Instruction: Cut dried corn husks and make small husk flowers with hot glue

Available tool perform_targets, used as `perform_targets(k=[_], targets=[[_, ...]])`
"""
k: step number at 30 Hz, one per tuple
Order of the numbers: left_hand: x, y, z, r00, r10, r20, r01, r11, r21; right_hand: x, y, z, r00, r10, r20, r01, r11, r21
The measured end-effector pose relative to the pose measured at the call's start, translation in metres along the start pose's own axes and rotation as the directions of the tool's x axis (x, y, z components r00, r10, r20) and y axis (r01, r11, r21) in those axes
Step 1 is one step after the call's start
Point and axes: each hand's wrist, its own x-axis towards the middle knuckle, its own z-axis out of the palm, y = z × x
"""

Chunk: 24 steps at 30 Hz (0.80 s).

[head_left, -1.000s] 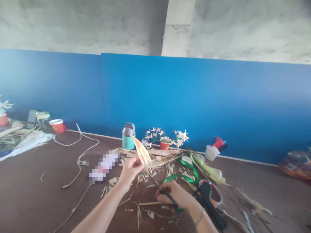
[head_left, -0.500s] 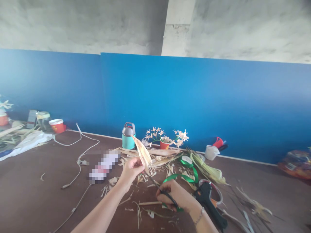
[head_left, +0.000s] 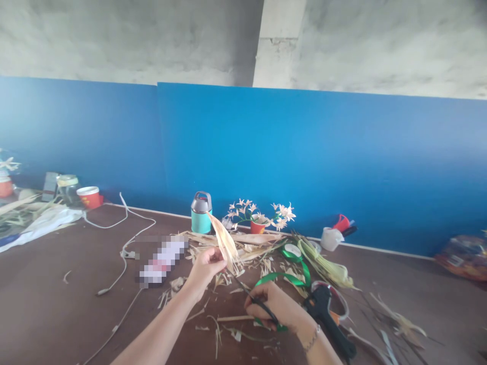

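A dried corn husk, pale with a frayed lower end, stands upright between the thumb and fingers of my left hand. My right hand is closed around dark-handled scissors. Their thin blades point up and left, with the tips by the husk's lower edge beside my left fingertips. Whether the blades touch the husk I cannot tell. Below and behind both hands lie husk scraps. A bit of green shows under my right hand.
Behind the hands stand a teal flask and husk flowers in a red cup. Right of them lie green ribbon, a husk bundle and a black glue gun. White cables cross the left side of the table.
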Motion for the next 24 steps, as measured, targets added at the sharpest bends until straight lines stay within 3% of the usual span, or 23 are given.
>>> perform_targets(k=[17, 24], targets=[[-0.003, 0.006, 0.001, 1.0, -0.001, 0.008, 0.001, 1.0, -0.012, -0.001, 0.0, 0.001, 1.0, -0.007, -0.005, 0.007, 1.0, -0.006], [-0.009, 0.015, 0.006, 0.997, -0.071, -0.026, 0.07, 0.997, -0.032, 0.001, 0.002, 0.002, 0.999, -0.03, -0.033, 0.031, 1.0, 0.004]])
